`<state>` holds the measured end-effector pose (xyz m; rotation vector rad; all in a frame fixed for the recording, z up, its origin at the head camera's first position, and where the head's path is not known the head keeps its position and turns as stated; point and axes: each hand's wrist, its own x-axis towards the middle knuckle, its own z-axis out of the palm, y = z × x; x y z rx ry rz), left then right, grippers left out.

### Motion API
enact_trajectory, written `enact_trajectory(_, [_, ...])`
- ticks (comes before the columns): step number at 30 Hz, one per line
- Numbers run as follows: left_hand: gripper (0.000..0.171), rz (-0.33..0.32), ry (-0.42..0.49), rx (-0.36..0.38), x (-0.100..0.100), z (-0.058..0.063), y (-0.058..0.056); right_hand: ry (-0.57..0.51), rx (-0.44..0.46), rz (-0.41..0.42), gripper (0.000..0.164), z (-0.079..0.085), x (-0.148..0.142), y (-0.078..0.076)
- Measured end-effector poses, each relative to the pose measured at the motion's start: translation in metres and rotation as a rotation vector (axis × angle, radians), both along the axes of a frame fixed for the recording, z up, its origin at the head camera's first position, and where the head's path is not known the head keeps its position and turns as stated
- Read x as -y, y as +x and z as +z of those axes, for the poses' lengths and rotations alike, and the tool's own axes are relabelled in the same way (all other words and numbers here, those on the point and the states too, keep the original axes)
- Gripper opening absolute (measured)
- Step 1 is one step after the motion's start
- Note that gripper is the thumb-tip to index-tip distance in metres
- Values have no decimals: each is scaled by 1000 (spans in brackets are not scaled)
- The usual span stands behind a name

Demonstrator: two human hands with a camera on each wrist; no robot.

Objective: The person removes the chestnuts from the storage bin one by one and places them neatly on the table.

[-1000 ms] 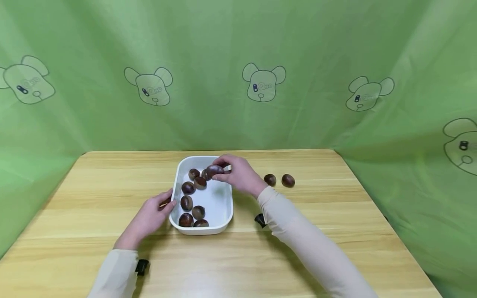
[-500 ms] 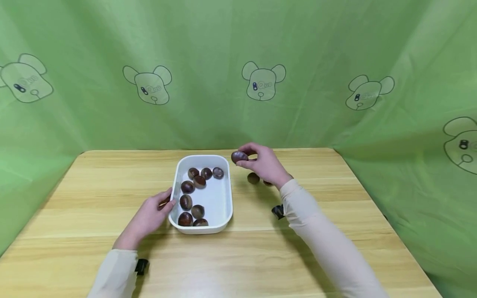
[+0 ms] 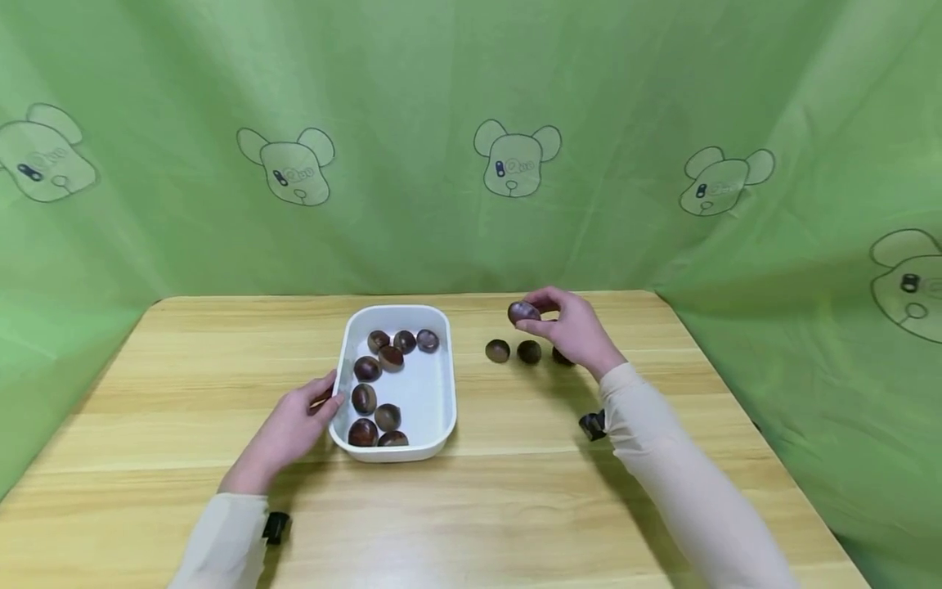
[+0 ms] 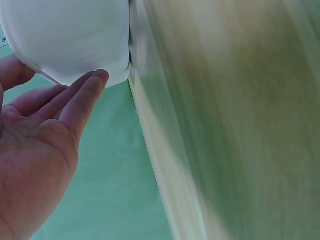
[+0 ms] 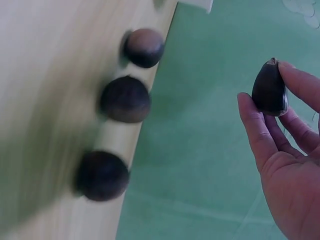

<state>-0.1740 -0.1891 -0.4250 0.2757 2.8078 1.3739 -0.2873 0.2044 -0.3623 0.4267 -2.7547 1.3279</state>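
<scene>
In the head view my right hand (image 3: 570, 325) pinches a dark brown chestnut (image 3: 524, 312) above the far right part of the table. The right wrist view shows this chestnut (image 5: 270, 89) between thumb and fingertips, its pale tip upward. Below it on the wood, three chestnuts (image 3: 498, 351) lie in a row, the rightmost partly hidden by the hand. My left hand (image 3: 292, 421) grips the left wall of a white rectangular container (image 3: 449, 393), thumb at the rim and fingers on the outer side. Several glossy chestnuts (image 3: 367, 368) lie inside, mostly along its left and far sides.
The light wooden table (image 3: 500, 523) has its far edge against a green curtain (image 3: 397, 221) printed with bear-head outlines. Green cloth also hangs at both sides. A black wrist device (image 3: 593, 425) is strapped under the right sleeve, another (image 3: 276, 528) under the left.
My right hand has carried the pinched chestnut from over the container to the right, past its rim and above the row on the table. The left hand keeps its grip on the container.
</scene>
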Motion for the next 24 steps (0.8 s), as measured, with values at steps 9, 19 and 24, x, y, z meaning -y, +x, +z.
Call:
enact_trajectory(9, [51,-3,11,-9,1,0,0,31,-16,-80,43,-19,-46,-7])
enact_trajectory(19, [50,-8,18,-11,0,-2,-3,70,15,-160,41,-43,-88,-10])
enact_trajectory(24, [50,-6,14,-12,1,-3,-3,143,63,-147,39,-51,-100,-12])
